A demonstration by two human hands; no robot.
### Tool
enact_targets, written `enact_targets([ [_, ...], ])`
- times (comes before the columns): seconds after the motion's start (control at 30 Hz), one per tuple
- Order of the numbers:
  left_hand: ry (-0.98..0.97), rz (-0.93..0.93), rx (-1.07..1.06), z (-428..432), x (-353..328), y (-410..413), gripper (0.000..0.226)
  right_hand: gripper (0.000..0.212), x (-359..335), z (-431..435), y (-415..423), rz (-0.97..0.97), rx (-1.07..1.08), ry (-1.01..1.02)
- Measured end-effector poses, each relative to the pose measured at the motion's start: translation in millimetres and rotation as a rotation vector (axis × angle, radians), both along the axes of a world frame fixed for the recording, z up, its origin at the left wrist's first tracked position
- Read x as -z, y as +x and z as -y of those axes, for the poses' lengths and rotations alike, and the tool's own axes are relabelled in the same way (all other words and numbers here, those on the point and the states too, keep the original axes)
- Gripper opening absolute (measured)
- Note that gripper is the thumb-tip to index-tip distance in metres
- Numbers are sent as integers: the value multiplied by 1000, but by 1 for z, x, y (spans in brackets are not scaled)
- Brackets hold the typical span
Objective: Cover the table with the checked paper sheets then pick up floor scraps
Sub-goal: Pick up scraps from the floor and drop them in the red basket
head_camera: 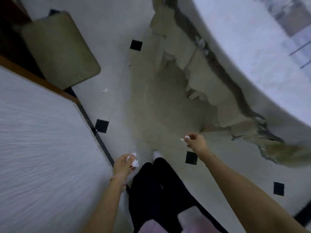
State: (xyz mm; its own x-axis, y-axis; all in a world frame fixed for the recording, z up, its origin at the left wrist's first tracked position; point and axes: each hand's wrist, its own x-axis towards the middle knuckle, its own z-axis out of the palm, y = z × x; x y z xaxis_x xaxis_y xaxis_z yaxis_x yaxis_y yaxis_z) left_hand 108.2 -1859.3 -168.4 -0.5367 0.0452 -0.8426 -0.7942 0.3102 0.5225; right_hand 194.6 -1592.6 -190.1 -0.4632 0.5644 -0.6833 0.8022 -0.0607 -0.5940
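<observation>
L hand [125,163] fingers curl round a scrap wad [134,161]; R hand [196,142] fingers pinch a tiny scrap [186,137]. Next floor scrap [104,90] lies far-left of both, nearer L hand.

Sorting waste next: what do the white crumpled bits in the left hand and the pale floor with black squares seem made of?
White crumpled bits: likely thin matte paper, creased with ragged edges, gripped by the left hand. Pale floor: probably smooth tile, faint sheen, set with black square insets; blur leaves it open.
</observation>
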Motion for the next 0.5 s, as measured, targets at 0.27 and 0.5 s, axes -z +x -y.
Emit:
enact_targets([
  [0.27,-7,-18,261,12,-66,13,20,13,-101,1,114,-74,330,52],
  [0.5,-120,-22,851,-42,-68,34,24,14,-119,53,268,-88,895,-44],
])
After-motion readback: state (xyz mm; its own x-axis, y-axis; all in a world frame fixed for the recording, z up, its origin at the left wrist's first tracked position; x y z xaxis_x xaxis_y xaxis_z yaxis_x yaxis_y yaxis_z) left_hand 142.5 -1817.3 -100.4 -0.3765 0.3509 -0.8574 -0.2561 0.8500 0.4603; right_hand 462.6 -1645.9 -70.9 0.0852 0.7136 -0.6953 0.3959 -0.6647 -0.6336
